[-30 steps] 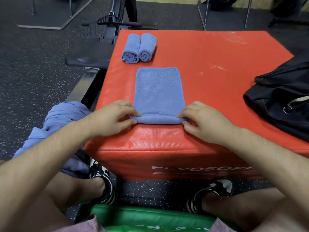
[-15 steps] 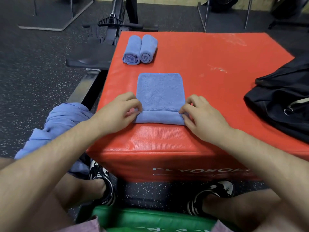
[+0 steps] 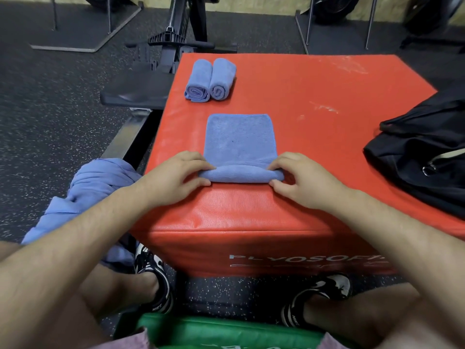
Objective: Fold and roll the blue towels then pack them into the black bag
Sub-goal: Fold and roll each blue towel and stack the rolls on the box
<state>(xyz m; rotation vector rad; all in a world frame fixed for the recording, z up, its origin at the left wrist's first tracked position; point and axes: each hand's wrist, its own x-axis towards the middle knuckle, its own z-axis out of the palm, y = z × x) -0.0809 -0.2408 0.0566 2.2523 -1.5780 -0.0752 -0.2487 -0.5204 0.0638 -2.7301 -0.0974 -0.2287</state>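
A folded blue towel (image 3: 239, 139) lies flat on the red padded box (image 3: 314, 137), its near end turned up into a roll (image 3: 241, 174). My left hand (image 3: 173, 177) pinches the roll's left end and my right hand (image 3: 302, 180) pinches its right end, thumbs under, fingers over. Two finished rolled blue towels (image 3: 210, 80) lie side by side at the box's far left. The black bag (image 3: 422, 157) sits on the box's right edge, partly cut off by the frame.
A heap of loose blue towels (image 3: 93, 192) rests over my left knee beside the box. A black rowing machine (image 3: 161, 71) stands on the dark speckled floor to the far left. Metal rack feet (image 3: 309, 26) stand behind the box. A green pad (image 3: 214, 331) lies under me.
Both hands have turned the towel's near end further over, so the roll is thicker and the flat part shorter. The view has shifted slightly.
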